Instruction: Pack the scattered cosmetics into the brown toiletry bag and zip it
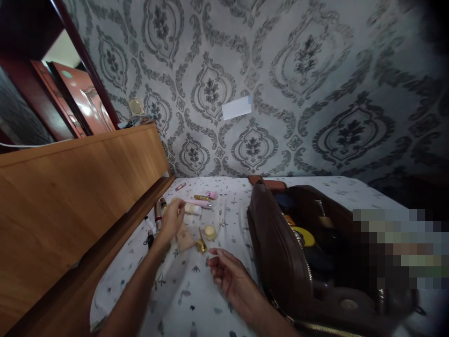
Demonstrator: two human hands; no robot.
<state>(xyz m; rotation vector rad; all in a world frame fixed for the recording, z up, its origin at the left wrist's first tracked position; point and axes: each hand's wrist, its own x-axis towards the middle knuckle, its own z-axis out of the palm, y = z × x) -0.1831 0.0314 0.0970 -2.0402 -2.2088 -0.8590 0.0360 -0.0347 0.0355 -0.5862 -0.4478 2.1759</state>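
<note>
While the right hand (pixel 229 274) curls loosely, thumb and fingers apart, the left hand (pixel 171 218) bends near a smooth white tube (pixel 193 208) and flat tan pouch (pixel 184 239); I can't tell its grip.

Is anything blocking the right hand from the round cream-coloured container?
Nothing visible: only patterned sheet shows between the right hand and the round cream-coloured container. The gold piece lies close by, just left of that gap.
</note>
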